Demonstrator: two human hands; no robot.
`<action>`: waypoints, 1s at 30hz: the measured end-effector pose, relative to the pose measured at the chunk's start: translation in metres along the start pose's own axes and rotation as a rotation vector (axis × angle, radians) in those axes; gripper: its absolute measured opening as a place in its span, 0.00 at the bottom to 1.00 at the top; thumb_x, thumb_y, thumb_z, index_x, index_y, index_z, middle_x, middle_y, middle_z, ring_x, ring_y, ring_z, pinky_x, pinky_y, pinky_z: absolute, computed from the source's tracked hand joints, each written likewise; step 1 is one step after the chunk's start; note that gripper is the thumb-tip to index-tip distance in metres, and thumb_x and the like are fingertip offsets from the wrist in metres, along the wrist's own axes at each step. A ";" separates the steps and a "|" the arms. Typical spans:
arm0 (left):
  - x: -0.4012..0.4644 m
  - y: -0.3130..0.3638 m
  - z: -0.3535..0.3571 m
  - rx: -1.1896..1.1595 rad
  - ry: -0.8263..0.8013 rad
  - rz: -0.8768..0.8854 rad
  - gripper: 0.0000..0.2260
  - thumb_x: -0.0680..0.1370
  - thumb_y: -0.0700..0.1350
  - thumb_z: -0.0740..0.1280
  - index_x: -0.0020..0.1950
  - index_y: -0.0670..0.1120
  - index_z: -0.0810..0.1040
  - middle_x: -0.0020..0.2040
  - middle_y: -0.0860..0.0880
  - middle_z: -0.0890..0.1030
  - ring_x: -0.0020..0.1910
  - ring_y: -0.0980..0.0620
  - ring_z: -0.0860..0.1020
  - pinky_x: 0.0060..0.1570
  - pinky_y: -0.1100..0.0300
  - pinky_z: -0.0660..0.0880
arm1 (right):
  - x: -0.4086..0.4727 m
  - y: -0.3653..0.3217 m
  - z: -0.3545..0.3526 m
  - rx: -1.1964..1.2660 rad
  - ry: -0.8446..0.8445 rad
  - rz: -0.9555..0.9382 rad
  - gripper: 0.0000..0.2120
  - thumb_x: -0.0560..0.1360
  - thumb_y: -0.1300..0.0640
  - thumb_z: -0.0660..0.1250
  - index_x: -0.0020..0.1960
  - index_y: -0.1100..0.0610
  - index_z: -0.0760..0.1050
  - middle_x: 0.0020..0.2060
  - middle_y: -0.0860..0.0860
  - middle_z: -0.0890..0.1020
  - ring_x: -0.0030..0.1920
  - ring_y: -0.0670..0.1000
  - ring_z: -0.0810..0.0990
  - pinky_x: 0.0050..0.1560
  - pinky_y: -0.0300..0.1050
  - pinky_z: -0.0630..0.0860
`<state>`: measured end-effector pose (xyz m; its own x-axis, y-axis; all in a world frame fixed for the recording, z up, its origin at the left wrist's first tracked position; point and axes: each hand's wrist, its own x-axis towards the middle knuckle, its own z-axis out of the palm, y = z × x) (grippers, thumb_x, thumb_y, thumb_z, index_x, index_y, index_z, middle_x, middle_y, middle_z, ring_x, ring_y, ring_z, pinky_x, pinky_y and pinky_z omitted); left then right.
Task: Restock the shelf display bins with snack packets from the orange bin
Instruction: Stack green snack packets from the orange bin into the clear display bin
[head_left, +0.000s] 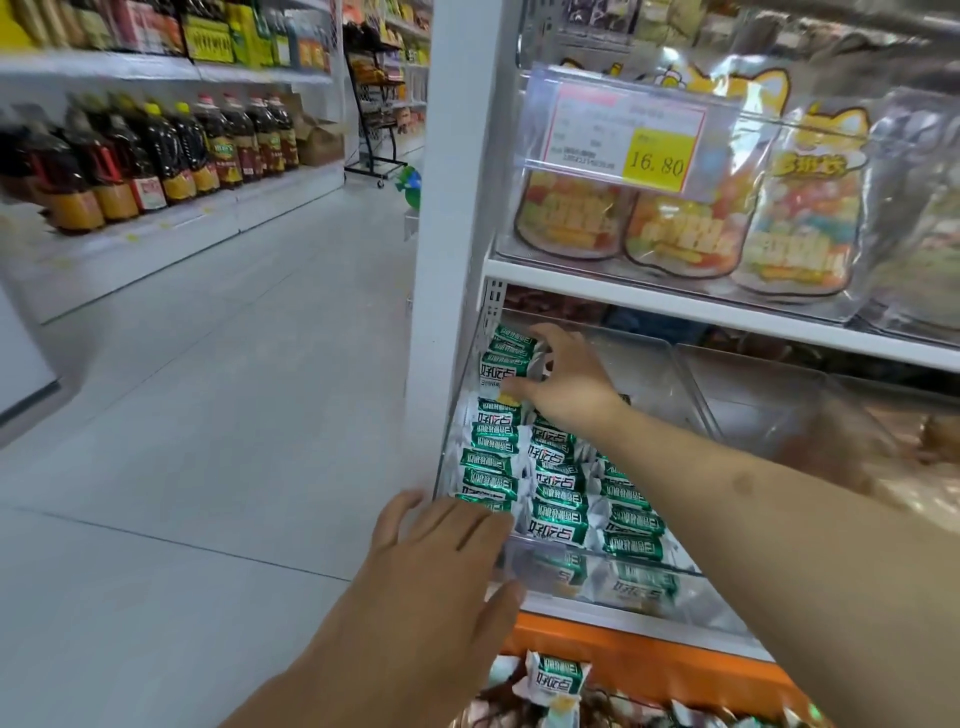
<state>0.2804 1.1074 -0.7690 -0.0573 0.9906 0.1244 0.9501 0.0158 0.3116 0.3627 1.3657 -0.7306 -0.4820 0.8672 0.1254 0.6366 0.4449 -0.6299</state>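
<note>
1. The right hand (563, 382) reaches deep into the clear display bin (691, 387) on the lower shelf. Its fingers are curled over a small stack of green-and-white snack packets (511, 364) at the bin's back left corner, thumb below and fingertips on top, so it grips those packets.

2. The left hand (441, 561) lies near the bin's front left corner with its fingers straight and spread. The palm faces down and it holds nothing; its fingertips touch or nearly touch the nearest packets, though contact cannot be told for certain.

3. The packets already in the bin (558, 499) lie in rows that run from the front lip back toward the right hand, each with its long axis across the bin, left to right.

4. The orange bin (649, 662) sits just below the shelf edge, at the bottom of the view. A loose packet (558, 680) stands on top of its contents, close under the left hand.

5. The relation that matters: the gripped stack lies up and to the left of the right wrist, against the bin's back wall. The supply lies down and toward the person. The left hand is much the nearer to the orange bin, so the next pick probably falls to it while the right hand seats its stack.
</note>
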 end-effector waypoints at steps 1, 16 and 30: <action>0.000 0.001 -0.001 -0.002 0.002 -0.001 0.26 0.80 0.66 0.45 0.76 0.64 0.62 0.72 0.67 0.68 0.74 0.65 0.62 0.79 0.54 0.42 | 0.001 0.000 0.001 0.001 0.015 0.009 0.39 0.72 0.47 0.81 0.77 0.45 0.67 0.59 0.45 0.71 0.57 0.48 0.73 0.59 0.46 0.70; 0.000 0.002 0.005 -0.014 0.015 0.008 0.21 0.80 0.65 0.48 0.70 0.64 0.68 0.64 0.67 0.73 0.68 0.63 0.69 0.74 0.60 0.42 | -0.001 0.000 -0.002 0.097 -0.054 0.077 0.37 0.73 0.50 0.81 0.77 0.47 0.68 0.43 0.36 0.74 0.39 0.36 0.73 0.34 0.26 0.67; -0.006 0.023 -0.012 0.020 -0.006 -0.045 0.29 0.81 0.67 0.41 0.81 0.62 0.56 0.77 0.67 0.61 0.78 0.62 0.53 0.78 0.57 0.40 | -0.054 -0.006 -0.037 -0.014 -0.041 -0.062 0.40 0.72 0.38 0.78 0.78 0.48 0.67 0.60 0.37 0.77 0.71 0.48 0.73 0.60 0.42 0.69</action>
<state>0.2993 1.1000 -0.7510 -0.0987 0.9896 0.1048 0.9525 0.0634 0.2979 0.4076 1.3242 -0.7057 -0.5450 0.8279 0.1324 0.6130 0.5011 -0.6109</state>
